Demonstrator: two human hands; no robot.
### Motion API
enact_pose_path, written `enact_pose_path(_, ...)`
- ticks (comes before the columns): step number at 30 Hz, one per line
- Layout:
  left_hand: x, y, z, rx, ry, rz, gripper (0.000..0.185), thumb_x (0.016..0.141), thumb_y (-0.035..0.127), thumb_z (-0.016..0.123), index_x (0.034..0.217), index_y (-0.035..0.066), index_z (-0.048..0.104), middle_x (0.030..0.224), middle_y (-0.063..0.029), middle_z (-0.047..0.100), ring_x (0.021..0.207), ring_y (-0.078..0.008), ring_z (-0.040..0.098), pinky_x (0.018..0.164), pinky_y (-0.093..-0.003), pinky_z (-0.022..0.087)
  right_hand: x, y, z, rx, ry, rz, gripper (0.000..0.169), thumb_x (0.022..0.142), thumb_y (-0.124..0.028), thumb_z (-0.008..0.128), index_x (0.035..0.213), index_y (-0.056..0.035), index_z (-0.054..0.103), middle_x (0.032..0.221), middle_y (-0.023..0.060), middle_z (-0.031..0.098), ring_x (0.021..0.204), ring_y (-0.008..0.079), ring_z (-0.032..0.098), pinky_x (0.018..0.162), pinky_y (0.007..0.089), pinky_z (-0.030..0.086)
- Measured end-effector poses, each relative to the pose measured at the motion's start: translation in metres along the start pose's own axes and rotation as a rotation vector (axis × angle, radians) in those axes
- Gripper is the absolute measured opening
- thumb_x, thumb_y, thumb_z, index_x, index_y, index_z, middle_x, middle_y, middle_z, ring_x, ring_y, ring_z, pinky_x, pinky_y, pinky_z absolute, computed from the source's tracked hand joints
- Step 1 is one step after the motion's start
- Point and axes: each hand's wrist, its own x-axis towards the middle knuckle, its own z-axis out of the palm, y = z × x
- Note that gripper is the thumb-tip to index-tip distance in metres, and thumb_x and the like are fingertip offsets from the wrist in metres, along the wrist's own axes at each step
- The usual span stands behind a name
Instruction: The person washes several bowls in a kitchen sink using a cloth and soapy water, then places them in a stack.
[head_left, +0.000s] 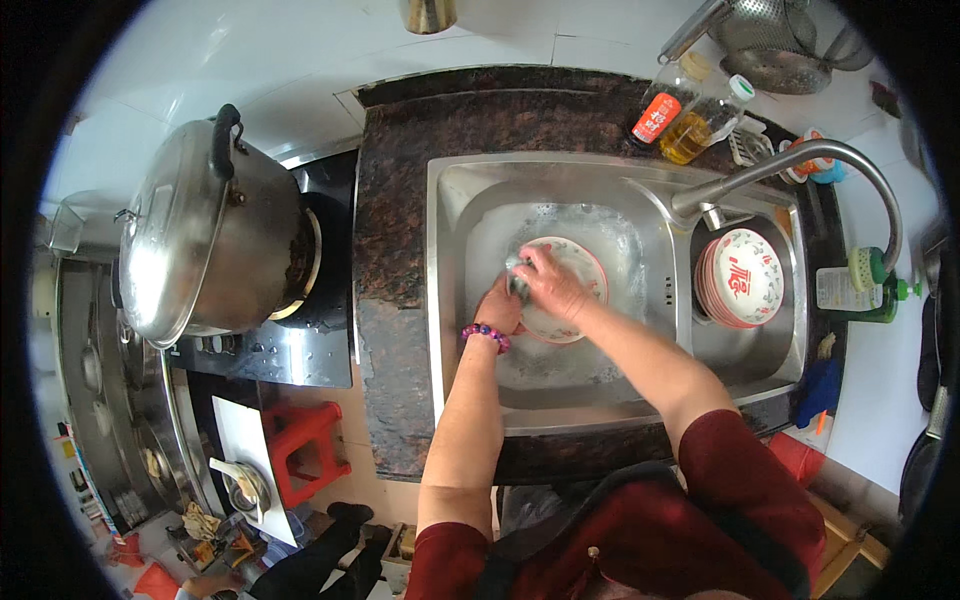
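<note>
A patterned plate with a red rim (589, 270) lies in the soapy water of the large steel sink basin (457, 360). My left hand (497, 304), with a beaded bracelet at its wrist, is at the plate's left edge; its fingers are largely hidden. Over the plate's left part, my right hand (551, 281) has its fingers curled on a grey scrubber (517, 277), which looks like metal mesh. In the smaller basin on the right stands a stack of similar plates (742, 277).
A steel faucet (795, 154) arches over the small basin. Two bottles (664, 112) (705, 124) stand behind the sink, a green soap bottle (862, 292) at right. On the stove at left sits a large lidded pot (217, 232). Another person's legs (322, 551) show at lower left, near a red stool (307, 450).
</note>
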Motion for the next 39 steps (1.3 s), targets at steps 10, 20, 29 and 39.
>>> enact_pose_path(10, 0.004, -0.009, 0.008, 0.143, 0.131, 0.102, 0.050, 0.075, 0.001, 0.041, 0.124, 0.008, 0.048, 0.103, -0.0241, 0.062, 0.090, -0.0379, 0.062, 0.078, -0.0449, 0.050, -0.073, 0.020, -0.038, -0.289, -0.395, 0.162, 0.026, 0.079, -0.007, 0.052, 0.103, -0.0017, 0.059, 0.112, 0.0161, 0.050, 0.107, 0.0324, 0.048, 0.094, 0.0406, 0.041)
enact_pose_path(20, -0.010, 0.007, 0.010, 0.236, 0.112, 0.145, 0.044, 0.081, 0.011, 0.046, 0.123, 0.001, 0.047, 0.090, -0.0223, 0.064, 0.081, -0.0321, 0.064, 0.069, -0.0402, 0.051, -0.063, -0.057, -0.026, 0.273, -0.193, 0.292, 0.049, 0.072, -0.007, 0.065, 0.117, -0.0024, 0.047, 0.111, 0.0170, 0.051, 0.106, 0.0328, 0.051, 0.089, 0.0373, 0.044)
enact_pose_path(29, -0.024, 0.001, -0.002, -0.255, 0.392, 0.192, 0.056, 0.092, 0.044, 0.046, 0.115, -0.007, 0.054, 0.102, -0.0180, 0.064, 0.095, -0.0256, 0.061, 0.082, -0.0349, 0.047, -0.038, -0.038, -0.104, 1.373, 0.068, 0.802, 0.037, 0.085, -0.023, 0.062, 0.115, -0.0005, 0.056, 0.102, 0.0077, 0.063, 0.092, 0.0151, 0.060, 0.081, 0.0322, 0.048)
enact_pose_path(39, -0.063, 0.031, 0.000, -1.331, -0.322, 0.250, 0.041, 0.090, 0.026, 0.058, 0.123, 0.004, 0.048, 0.121, -0.0049, 0.057, 0.110, -0.0184, 0.055, 0.096, -0.0373, 0.043, -0.021, 0.041, -0.096, 1.556, 0.428, 0.871, 0.035, 0.085, -0.033, 0.062, 0.109, -0.0084, 0.059, 0.102, 0.0047, 0.063, 0.092, 0.0187, 0.060, 0.081, 0.0321, 0.048)
